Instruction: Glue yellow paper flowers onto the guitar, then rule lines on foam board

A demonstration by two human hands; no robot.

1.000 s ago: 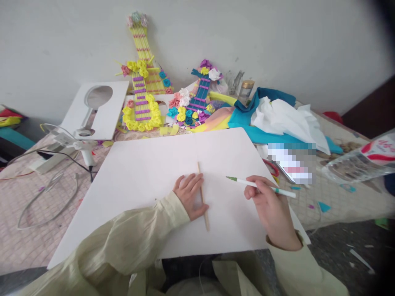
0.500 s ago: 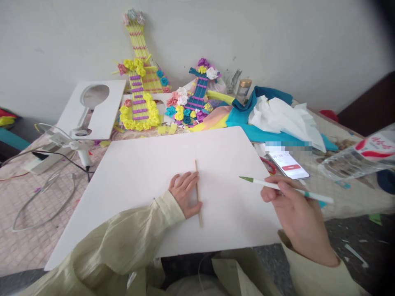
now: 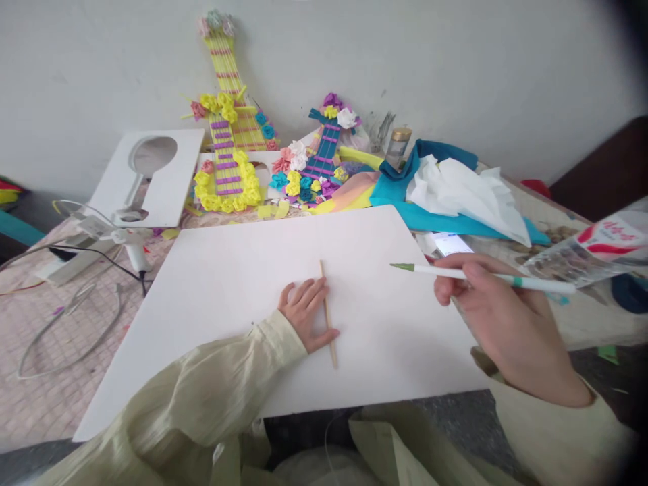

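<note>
A large white board point(image 3: 227, 270) lies flat in front of me. On it rests a thin wooden stick point(image 3: 327, 316), pointing away from me. My left hand point(image 3: 305, 314) lies flat and open on the board, its fingers pressed against the stick's left side. My right hand point(image 3: 499, 317) hovers over the board's right edge, closed on a white pen with a green tip point(image 3: 480, 275) that points left. The pen tip is lifted clear of the board.
Paper-flower guitars point(image 3: 227, 158) lean on the wall behind the board, next to a cut white board point(image 3: 167, 182). A glue gun point(image 3: 132, 246) and cables lie left. Teal and white paper point(image 3: 455, 192), a phone point(image 3: 448, 243) and a plastic bottle point(image 3: 597, 253) sit right.
My right hand has drawn back from the board, moving right and upward with the pen. My left hand stays on the stick.
</note>
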